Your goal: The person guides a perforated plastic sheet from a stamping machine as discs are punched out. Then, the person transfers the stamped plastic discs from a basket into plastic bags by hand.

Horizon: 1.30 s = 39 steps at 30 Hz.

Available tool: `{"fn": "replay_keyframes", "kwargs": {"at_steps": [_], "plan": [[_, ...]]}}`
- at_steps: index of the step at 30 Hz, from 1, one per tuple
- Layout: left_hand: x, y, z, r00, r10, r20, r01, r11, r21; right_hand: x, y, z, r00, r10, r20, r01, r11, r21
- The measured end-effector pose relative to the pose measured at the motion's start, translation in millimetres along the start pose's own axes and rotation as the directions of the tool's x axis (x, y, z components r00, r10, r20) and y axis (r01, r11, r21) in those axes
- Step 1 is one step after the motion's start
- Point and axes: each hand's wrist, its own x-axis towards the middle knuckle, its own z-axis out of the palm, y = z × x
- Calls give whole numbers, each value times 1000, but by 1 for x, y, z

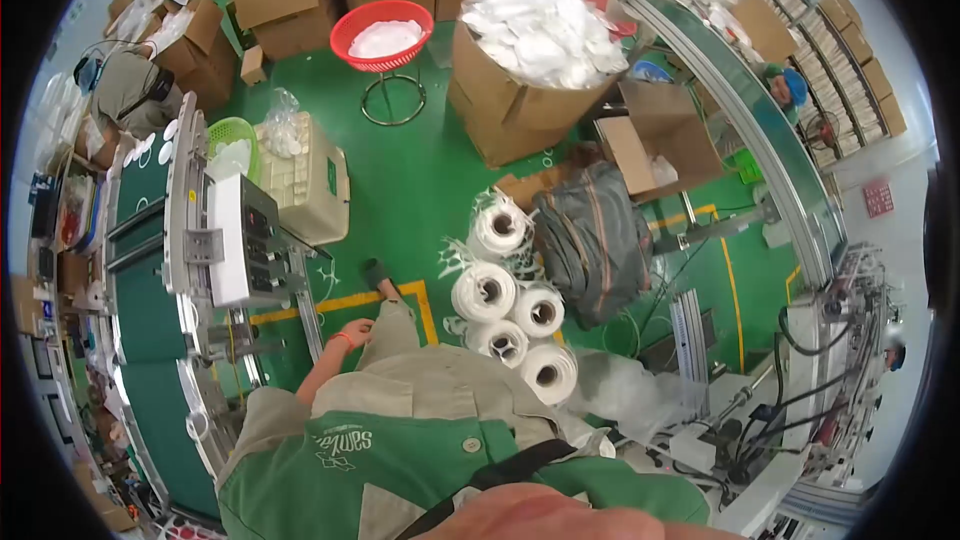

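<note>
My left hand [355,332], with a red band at the wrist, hangs beside my left thigh. Its fingers look loose and hold nothing that I can see. Blurred bare skin [550,515] fills the bottom edge close to the lens. It may be my right hand or arm; no fingers can be made out. In front of my legs stand several white rolls [487,290] with hollow cores and frayed strands. A dark grey bundle of sheeting [595,240] with orange stripes lies against them, and clear plastic film [630,385] lies to their right.
On the left runs a green conveyor belt [150,310] with a control box [245,240]. Ahead are a red basket [382,32] on a stand, a beige bin [305,185] and a carton [515,105] heaped with white pieces. Machinery [740,440] stands right; a person [135,90] bends far left.
</note>
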Motion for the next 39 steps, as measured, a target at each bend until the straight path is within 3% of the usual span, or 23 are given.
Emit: {"fn": "replay_keyframes", "kwargs": {"at_steps": [1, 3, 7, 8, 11, 13, 14, 15, 16, 17, 18, 19, 21, 24, 26, 28, 30, 32, 34, 36, 37, 39], "plan": [[28, -8, -11, 1000, 5, -2, -5, 1000, -3, 4, -5, -19, 998, 39, -50, -38, 999, 24], [75, -6, -29, 982, 187, -21, -183, 976, 122, 12, -18, -59, 984, 113, -141, -104, 992, 72], [128, 37, -106, 977, 207, -44, -201, 974, 108, 16, -48, -136, 943, 242, -229, -215, 967, 138], [138, 48, -131, 986, 163, -17, -158, 970, 187, 16, -54, -155, 933, 269, -238, -241, 960, 140], [166, 87, -192, 985, 167, -44, -162, 983, 87, 12, -68, -227, 906, 369, -206, -365, 929, 62], [185, 101, -228, 978, 170, -124, -158, 983, 97, -8, -78, -299, 840, 431, -329, -462, 887, -19], [203, 102, -239, 973, 163, -162, -144, 981, 128, -25, -81, -340, 758, 409, -508, -472, 882, 7], [221, 102, -249, 967, 154, -205, -122, 980, 160, -48, -79, -385, 560, 204, -803, -244, 967, 75], [225, 115, -257, 969, 135, -207, -105, 983, 148, -70, -89, -434, 355, 187, -916, -64, 982, 176], [228, 136, -265, 984, 91, -156, -69, 988, 138, -81, -88, -486, 129, 92, -987, -60, 995, 85], [232, 150, -274, 993, 47, -104, -33, 991, 130, -111, -108, -536, 18, 172, -985, 127, 977, 173], [250, 151, -276, 992, 94, -83, -80, 983, 164, -127, -109, -581, -266, -40, -963, 137, 987, -79], [270, 174, -290, 997, 69, -39, -61, 983, 175, -155, -102, -672, -391, -53, -919, 156, 980, -123], [300, 204, -301, 1000, 25, -17, -21, 982, 186, -172, -60, -797, -441, -11, -898, 143, 986, -82], [323, 210, -301, 989, 45, -141, -50, 998, -26, -174, -24, -874, -493, -13, -870, 66, 997, -52], [335, 232, -305, 970, -123, -208, 118, 992, -39, -171, 12, -936, -458, 62, -887, 42, 998, 48], [357, 241, -307, 961, -172, -215, 188, 981, 53, -172, 31, -979, -558, -33, -829, -118, 992, 40], [371, 255, -313, 987, -103, -127, 132, 959, 251, -177, 37, -998, -568, -24, -823, -189, 977, 102], [380, 288, -329, 955, -268, -127, 268, 963, -17, -178, 45, -1018, -616, -91, -782, -322, 936, 144], [369, 354, -356, 980, -74, -184, 94, 991, 98, -185, 44, -1026, -558, -70, -827, -277, 955, 106], [375, 371, -364, 974, -46, -222, 50, 999, 11, -186, 45, -1028, -577, -139, -805, -310, 949, 58], [422, 361, -372, 982, 68, -177, -65, 998, 21, -189, 47, -1033, -570, -129, -811, -252, 968, 23]]}}
